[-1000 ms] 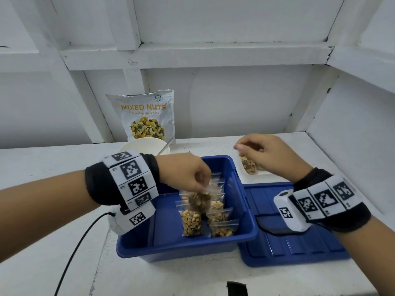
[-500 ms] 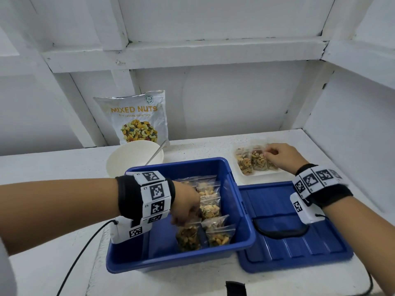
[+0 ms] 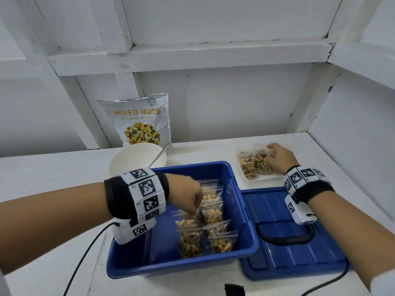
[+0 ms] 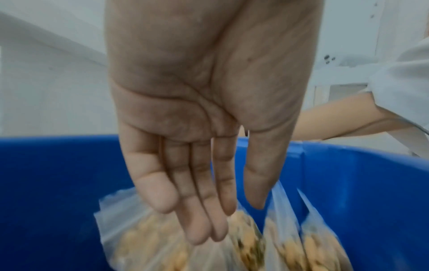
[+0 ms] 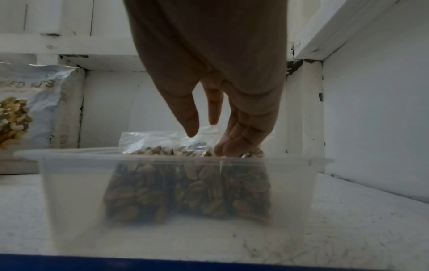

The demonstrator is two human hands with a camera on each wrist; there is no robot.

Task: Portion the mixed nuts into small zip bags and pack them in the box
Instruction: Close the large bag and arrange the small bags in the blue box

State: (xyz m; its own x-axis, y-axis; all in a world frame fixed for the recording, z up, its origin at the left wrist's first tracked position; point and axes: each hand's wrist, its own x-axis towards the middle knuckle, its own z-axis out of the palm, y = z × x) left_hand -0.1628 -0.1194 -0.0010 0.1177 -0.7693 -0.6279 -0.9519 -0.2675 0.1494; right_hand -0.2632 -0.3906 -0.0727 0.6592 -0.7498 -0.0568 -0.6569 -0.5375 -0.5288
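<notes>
The blue box (image 3: 181, 268) sits in front of me and holds several small zip bags of nuts (image 3: 190, 242) in two rows. My left hand (image 3: 195, 210) hangs inside it, fingers pointing down over a bag in the left row. In the left wrist view this hand (image 4: 227, 221) shows straight fingers just above a bag (image 4: 144, 243) and holds nothing. At the back right my right hand (image 3: 271, 155) reaches into a clear tray (image 3: 265, 178) with filled bags (image 3: 254, 165). Its fingertips (image 5: 226, 150) rest on those bags (image 5: 185, 192), thumb spread apart.
The blue lid (image 3: 299, 259) with a black handle lies flat to the right of the box. A mixed nuts pouch (image 3: 139, 120) leans on the back wall behind a white bowl (image 3: 132, 161) with a spoon (image 3: 159, 155). A white wall closes the right side.
My left hand lowered a bag of nuts into the box and let go of it. My right hand dropped from above the tray onto the bags in it.
</notes>
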